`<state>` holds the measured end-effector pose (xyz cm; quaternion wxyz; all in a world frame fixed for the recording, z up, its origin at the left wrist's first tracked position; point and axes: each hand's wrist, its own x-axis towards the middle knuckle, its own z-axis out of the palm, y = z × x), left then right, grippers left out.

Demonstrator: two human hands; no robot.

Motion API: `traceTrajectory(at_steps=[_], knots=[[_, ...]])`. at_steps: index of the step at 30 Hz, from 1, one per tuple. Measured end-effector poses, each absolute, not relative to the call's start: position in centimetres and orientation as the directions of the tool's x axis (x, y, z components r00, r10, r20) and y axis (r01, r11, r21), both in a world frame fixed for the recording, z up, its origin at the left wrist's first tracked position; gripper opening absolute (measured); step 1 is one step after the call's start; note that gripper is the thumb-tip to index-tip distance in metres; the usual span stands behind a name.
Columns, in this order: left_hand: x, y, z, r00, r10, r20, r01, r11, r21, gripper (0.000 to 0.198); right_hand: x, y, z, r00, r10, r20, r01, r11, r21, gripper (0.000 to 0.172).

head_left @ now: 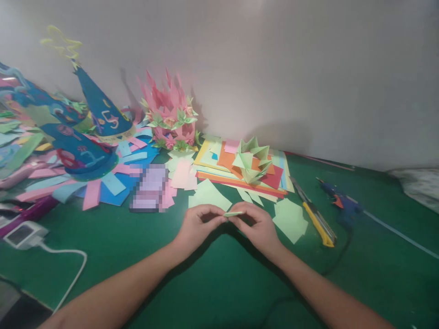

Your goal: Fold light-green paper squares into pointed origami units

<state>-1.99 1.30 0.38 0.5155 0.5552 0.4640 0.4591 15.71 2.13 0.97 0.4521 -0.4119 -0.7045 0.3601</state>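
Where the pale wall [343, 82] ends: a green table [212, 283] spreads forward beneath both hands.
Cone hats: blue, decorated, grouped at the left; one [98, 103] bears a white 5 and a yellow star outline at its tip, and another [82, 151] stands nearer with pink and pale blue strips around its base.
Paper stack: sheets [206, 157] of yellow, orange, red and other colours, lying beyond the hands.
Pink crown: a spiky paper crown [168, 105] trimmed with green leaves, between the hats and the stack.
Left hand: thumb and fingers [202, 224] pinched together on one end of a folded green piece.
Right hand: thumb and fingers [257, 224] pinched on the other end.
Glue gun: blue [345, 203], at the right.
Utility knife: yellow-handled [318, 224], lying between glue gun and right hand.
Green ring: folded points [250, 174] in a circle, resting on the stack.
Green sheets: one [210, 194] just beyond the left hand, another [291, 220] beside the right.
Folded green piece: small and thin [233, 214], held between the two hands above the table.
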Motion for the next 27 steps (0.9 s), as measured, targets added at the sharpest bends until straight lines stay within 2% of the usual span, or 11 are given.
traceTrajectory(at_steps=[5,8,10,12,14,17,23,27], knots=[[-2.2,1.4,0.8,0.167,0.926,0.338,0.137,-0.361,0.922,0.003,15.9,1.7,1.1,-0.271,0.814,0.513,0.307,0.579,-0.755,0.007],[-2.3,1.2,0.8,0.206,0.891,0.404,0.164,-0.439,0.884,0.008,16.1,1.5,1.0,-0.293,0.776,0.559,0.321,0.63,-0.707,0.009],[-2.2,1.0,0.7,0.193,0.92,0.34,0.159,-0.372,0.915,0.005,16.1,1.5,0.9,-0.272,0.796,0.541,0.334,0.605,-0.723,0.006],[-2.0,0.8,0.7,0.131,0.977,0.168,0.108,-0.183,0.977,0.005,16.0,1.5,0.9,-0.228,0.843,0.487,0.351,0.538,-0.767,0.005],[-1.7,0.8,0.8,0.123,0.991,-0.054,-0.021,0.057,0.998,0.015,15.8,1.5,0.9,-0.195,0.894,0.403,0.34,0.447,-0.828,0.008],[-1.4,1.1,1.3,0.131,0.967,-0.217,-0.183,0.239,0.954,0.031,15.7,1.7,0.9,-0.192,0.946,0.261,0.256,0.305,-0.917,0.012],[-1.4,1.5,1.6,0.193,0.94,-0.28,-0.201,0.318,0.927,0.042,15.5,1.9,1.0,-0.21,0.974,0.081,0.084,0.101,-0.991,0.022],[-1.5,1.3,0.8,0.205,0.957,-0.205,-0.13,0.234,0.964,0.031,15.4,2.0,1.0,-0.244,0.967,0.077,0.074,0.097,-0.992,0.023]])
